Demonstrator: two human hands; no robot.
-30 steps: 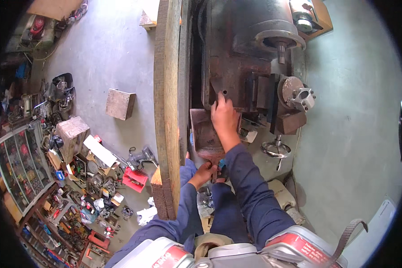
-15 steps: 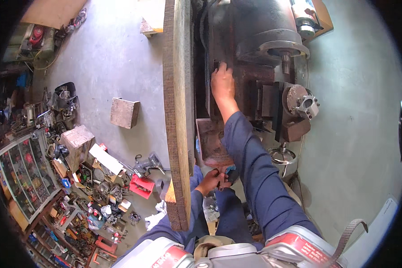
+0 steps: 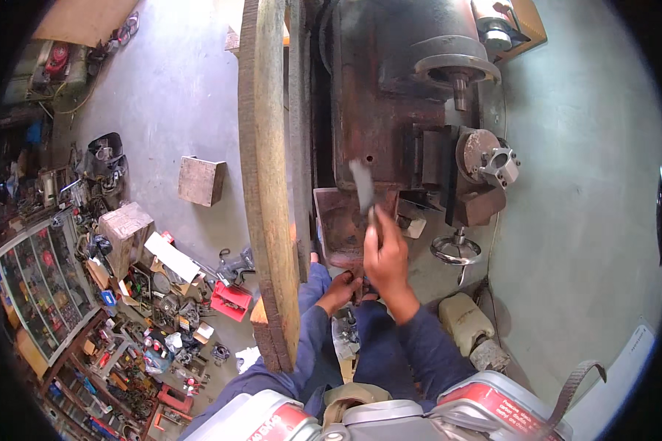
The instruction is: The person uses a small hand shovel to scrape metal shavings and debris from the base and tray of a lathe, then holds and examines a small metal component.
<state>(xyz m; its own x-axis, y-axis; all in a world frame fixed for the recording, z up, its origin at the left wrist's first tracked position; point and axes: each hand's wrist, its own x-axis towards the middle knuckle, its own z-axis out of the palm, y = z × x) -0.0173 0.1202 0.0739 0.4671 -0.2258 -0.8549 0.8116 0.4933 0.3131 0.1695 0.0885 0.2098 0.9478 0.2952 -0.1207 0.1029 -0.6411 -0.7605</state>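
1. Holding a flat grey metal strip [image 3: 362, 184], the right hand [image 3: 385, 257] is closed around its lower end; the strip runs straight up and away from the fingers, its long axis pointing toward the rusty machine body [image 3: 379, 110] beyond; its far tip lies over the dark face of that machine, though whether it touches is not clear, as the strip is blurred.
2. Lying nearer the body and a little to the left of that grip, the left hand [image 3: 343, 285] is curled at the near edge of the reddish plate [image 3: 336, 224]; whether it pinches something small or only rests there cannot be told.
3. The right hand is the nearer one to the strip and the machine; its forearm reaches forward, sleeve in blue, wrist straight in line with the strip.
4. Right of the grip sit a small handwheel [image 3: 454, 250] and a round chuck-like part [image 3: 487, 156]; left of it stands a tall wooden plank [image 3: 266, 184] on edge.
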